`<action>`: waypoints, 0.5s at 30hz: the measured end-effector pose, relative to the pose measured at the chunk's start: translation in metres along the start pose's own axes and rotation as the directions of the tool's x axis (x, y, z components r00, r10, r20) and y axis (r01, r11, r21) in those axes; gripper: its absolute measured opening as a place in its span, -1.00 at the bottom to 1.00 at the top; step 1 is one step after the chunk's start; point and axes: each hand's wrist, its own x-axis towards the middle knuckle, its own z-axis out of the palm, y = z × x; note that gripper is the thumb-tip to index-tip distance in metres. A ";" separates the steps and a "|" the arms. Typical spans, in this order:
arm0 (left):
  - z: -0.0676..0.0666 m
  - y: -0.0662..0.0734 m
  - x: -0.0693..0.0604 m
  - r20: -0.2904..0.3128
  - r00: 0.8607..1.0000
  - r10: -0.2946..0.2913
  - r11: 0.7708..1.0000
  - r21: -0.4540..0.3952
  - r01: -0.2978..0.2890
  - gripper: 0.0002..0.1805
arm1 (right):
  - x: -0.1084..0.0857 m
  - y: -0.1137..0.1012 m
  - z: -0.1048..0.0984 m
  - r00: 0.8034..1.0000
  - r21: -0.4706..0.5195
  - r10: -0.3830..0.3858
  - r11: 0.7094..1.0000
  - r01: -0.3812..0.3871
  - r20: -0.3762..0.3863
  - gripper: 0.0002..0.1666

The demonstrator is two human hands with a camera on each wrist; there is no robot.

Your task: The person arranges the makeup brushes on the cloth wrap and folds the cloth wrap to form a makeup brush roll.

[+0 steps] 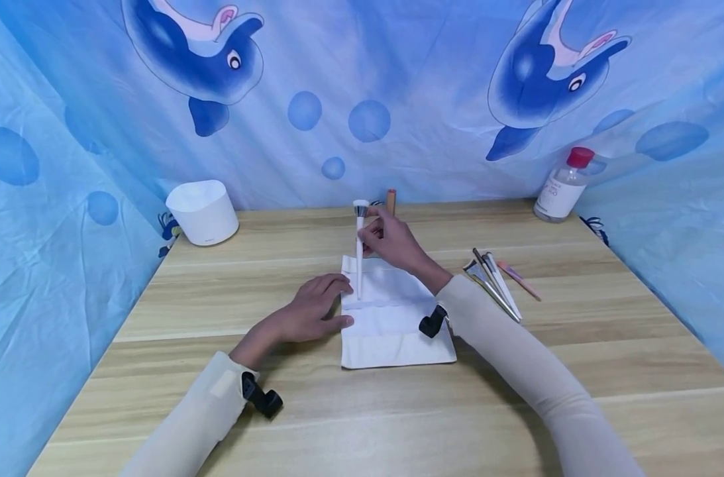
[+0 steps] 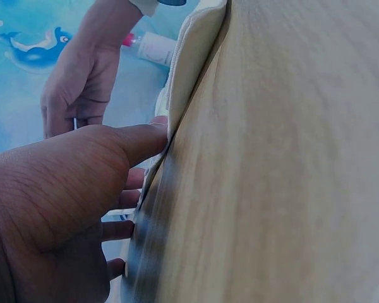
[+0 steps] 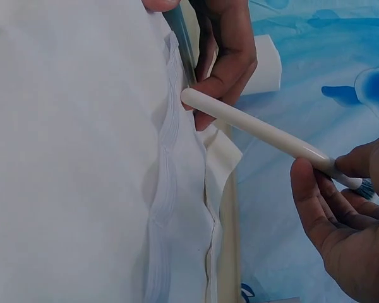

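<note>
A white cloth brush roll [image 1: 397,351] lies flat on the table, with an elastic band [image 3: 167,164] running across it. My right hand [image 1: 394,244] pinches a white-handled makeup brush [image 1: 359,258] near its bristles, which point up and away. The handle's rounded end hangs down by the band, close to the left fingers in the right wrist view; whether it touches the cloth I cannot tell. My left hand [image 1: 310,311] rests along the roll's left edge. Its thumb [image 2: 145,140] presses on the cloth edge, and the other fingers spread beside it.
Several brushes [image 1: 494,285] lie in a loose group right of the roll. At the back left is a white cup-shaped container [image 1: 203,213]; a clear bottle with a red cap [image 1: 561,189] stands back right. An upright brown stick-like object [image 1: 391,201] shows behind the right hand.
</note>
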 end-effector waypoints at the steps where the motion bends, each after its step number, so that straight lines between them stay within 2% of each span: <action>1: 0.000 0.000 0.000 -0.006 1.000 0.004 1.000 0.001 -0.004 -0.42 | 0.000 0.000 0.000 1.000 -0.001 -0.001 1.000 0.001 -0.005 -0.45; 4: -0.001 0.001 0.000 -0.016 1.000 0.011 1.000 0.004 -0.011 -0.43 | 0.002 0.000 0.002 1.000 0.018 0.007 1.000 -0.007 -0.003 -0.45; 10: -0.002 0.001 0.001 0.003 1.000 -0.008 1.000 0.011 0.008 -0.41 | 0.000 0.001 0.007 0.999 0.002 0.033 0.999 -0.033 0.020 -0.45; 15: 0.000 -0.001 0.001 0.005 1.000 -0.018 1.000 0.010 0.018 -0.41 | -0.003 -0.001 0.011 0.997 0.017 0.049 0.999 -0.051 0.061 -0.39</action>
